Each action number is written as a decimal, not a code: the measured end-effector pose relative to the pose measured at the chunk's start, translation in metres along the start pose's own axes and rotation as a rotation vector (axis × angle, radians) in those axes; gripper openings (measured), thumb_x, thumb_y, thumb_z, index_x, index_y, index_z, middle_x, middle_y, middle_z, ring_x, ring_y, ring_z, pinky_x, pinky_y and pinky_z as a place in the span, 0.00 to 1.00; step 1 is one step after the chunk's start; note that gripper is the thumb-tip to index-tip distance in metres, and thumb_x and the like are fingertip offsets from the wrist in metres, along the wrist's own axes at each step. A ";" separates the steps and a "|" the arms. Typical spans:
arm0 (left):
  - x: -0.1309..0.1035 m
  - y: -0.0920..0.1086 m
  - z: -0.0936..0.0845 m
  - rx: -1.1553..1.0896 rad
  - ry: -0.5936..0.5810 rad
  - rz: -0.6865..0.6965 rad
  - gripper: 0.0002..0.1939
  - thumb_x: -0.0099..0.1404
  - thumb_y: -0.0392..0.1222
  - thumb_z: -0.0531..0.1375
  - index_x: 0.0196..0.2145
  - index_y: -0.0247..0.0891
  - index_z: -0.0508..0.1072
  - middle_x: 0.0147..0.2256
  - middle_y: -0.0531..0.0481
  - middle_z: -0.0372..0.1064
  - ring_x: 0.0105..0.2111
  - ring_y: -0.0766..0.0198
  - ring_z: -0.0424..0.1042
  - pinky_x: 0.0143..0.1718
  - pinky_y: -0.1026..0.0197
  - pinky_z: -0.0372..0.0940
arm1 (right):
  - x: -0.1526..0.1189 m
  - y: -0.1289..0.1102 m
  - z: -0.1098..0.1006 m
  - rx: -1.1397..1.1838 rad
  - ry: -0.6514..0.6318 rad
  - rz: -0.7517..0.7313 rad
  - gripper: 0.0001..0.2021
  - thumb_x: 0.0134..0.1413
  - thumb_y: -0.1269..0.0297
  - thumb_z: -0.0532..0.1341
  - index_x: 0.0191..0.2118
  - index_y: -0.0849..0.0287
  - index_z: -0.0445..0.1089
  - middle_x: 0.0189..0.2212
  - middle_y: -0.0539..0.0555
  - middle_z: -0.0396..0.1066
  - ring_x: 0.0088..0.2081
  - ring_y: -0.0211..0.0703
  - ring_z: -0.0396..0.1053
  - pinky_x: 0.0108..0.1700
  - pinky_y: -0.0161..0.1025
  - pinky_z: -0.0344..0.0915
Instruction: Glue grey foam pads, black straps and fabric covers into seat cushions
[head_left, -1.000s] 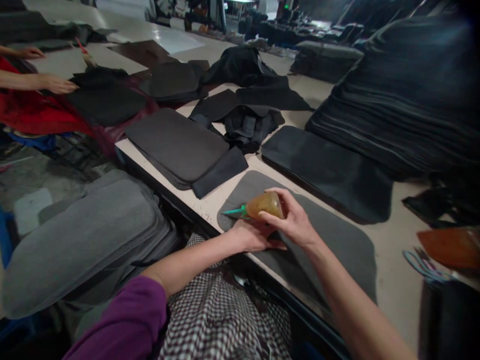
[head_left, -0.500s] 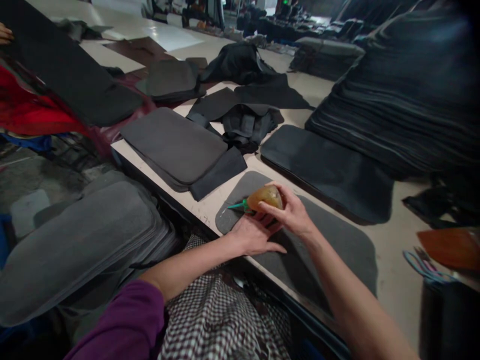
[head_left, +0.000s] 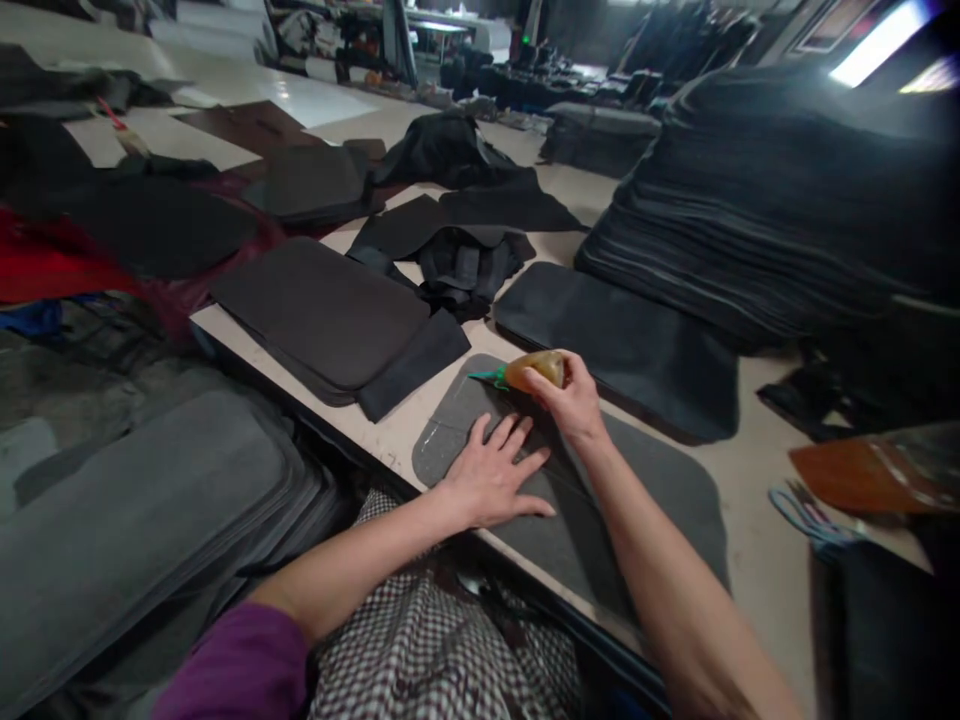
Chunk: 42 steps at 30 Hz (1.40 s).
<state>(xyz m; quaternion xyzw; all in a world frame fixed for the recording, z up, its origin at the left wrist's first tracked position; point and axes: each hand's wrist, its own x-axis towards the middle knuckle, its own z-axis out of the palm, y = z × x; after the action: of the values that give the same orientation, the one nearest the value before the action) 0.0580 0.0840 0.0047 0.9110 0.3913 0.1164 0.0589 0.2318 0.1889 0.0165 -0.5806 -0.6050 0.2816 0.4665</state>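
A grey rounded panel (head_left: 667, 475) lies flat along the table's near edge. My left hand (head_left: 499, 475) rests on it, palm down with the fingers spread, holding nothing. My right hand (head_left: 574, 400) is wrapped round a squeeze bottle (head_left: 534, 371) of amber liquid, tilted on its side. Its green nozzle (head_left: 489, 377) points left, over the panel's far edge. A shiny wet line (head_left: 435, 425) runs along the panel's left end.
Dark panels are stacked at the left (head_left: 322, 310) and behind my right hand (head_left: 622, 340). A tall dark stack (head_left: 735, 200) stands back right. Blue-handled scissors (head_left: 806, 515) and an orange-brown piece (head_left: 862, 475) lie right. More grey panels (head_left: 150, 520) are piled beside the table.
The bottle in my right hand has moved to the panel's far edge. My left hand is now uncovered, its fingers spread wider. The view has shifted, and the person's hand at far left is gone.
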 end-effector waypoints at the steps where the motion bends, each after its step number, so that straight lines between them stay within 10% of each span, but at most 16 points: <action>1: 0.000 0.000 0.000 -0.002 -0.001 -0.008 0.44 0.68 0.76 0.39 0.70 0.48 0.58 0.73 0.38 0.43 0.73 0.44 0.42 0.69 0.32 0.40 | 0.000 0.001 0.001 0.002 0.020 0.001 0.32 0.48 0.41 0.69 0.52 0.57 0.66 0.44 0.55 0.73 0.44 0.51 0.71 0.49 0.49 0.71; 14: 0.009 -0.003 -0.004 0.038 -0.022 -0.021 0.39 0.72 0.70 0.38 0.69 0.46 0.59 0.70 0.40 0.53 0.70 0.48 0.49 0.67 0.36 0.49 | -0.015 -0.004 0.003 0.218 0.133 0.302 0.33 0.46 0.37 0.68 0.51 0.57 0.66 0.37 0.54 0.73 0.23 0.41 0.67 0.21 0.39 0.63; 18: 0.026 -0.013 -0.010 0.084 0.009 -0.056 0.38 0.74 0.68 0.40 0.70 0.43 0.58 0.68 0.39 0.57 0.66 0.48 0.57 0.63 0.41 0.57 | -0.010 -0.003 0.002 0.134 0.185 0.267 0.35 0.43 0.38 0.69 0.51 0.57 0.67 0.39 0.56 0.74 0.28 0.46 0.71 0.27 0.43 0.69; 26: 0.036 -0.028 0.009 0.107 -0.023 -0.080 0.46 0.68 0.76 0.40 0.73 0.46 0.52 0.72 0.36 0.45 0.73 0.45 0.42 0.69 0.33 0.42 | -0.008 -0.003 -0.001 -0.083 0.285 0.120 0.34 0.44 0.38 0.68 0.50 0.59 0.68 0.45 0.61 0.74 0.45 0.57 0.72 0.49 0.52 0.69; 42: 0.037 -0.025 0.009 0.210 -0.073 -0.072 0.43 0.69 0.74 0.38 0.73 0.51 0.52 0.74 0.38 0.41 0.73 0.45 0.41 0.68 0.33 0.45 | -0.059 0.019 -0.114 -0.260 0.416 0.249 0.31 0.46 0.39 0.68 0.49 0.57 0.69 0.42 0.59 0.75 0.43 0.56 0.73 0.45 0.50 0.70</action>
<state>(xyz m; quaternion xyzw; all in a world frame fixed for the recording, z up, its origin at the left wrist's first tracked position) 0.0674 0.1281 -0.0029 0.9010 0.4316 0.0391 -0.0185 0.3351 0.1120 0.0315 -0.7511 -0.4509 0.1313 0.4640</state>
